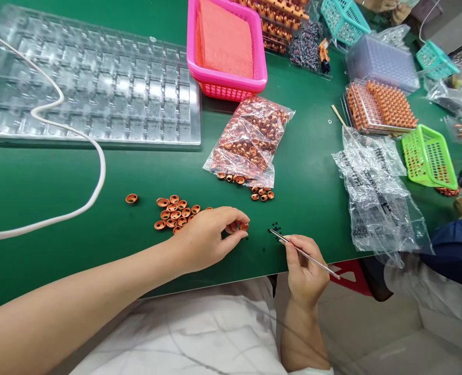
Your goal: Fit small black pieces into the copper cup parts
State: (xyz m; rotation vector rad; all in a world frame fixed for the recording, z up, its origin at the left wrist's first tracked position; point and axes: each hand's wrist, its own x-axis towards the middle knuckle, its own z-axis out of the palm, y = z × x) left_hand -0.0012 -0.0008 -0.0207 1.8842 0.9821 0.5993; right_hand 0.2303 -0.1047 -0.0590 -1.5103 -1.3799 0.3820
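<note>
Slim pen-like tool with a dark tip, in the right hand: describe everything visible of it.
The slim, straight pen-like tool has a dark tip and a pale, glossy shaft; whether that is plastic or metal cannot be told. Pinched between thumb and fingers of the right hand, it slants across the picture, tip to the upper left, the other end jutting past the hand. The tip is at scattered tiny black pieces on the smooth green tabletop; contact is unclear.

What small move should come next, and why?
Perhaps the right hand should pick up one tiny black piece with its slim, shiny tool: the tip is close to several, while the left hand pinches a copper-coloured, cup-shaped part.
</note>
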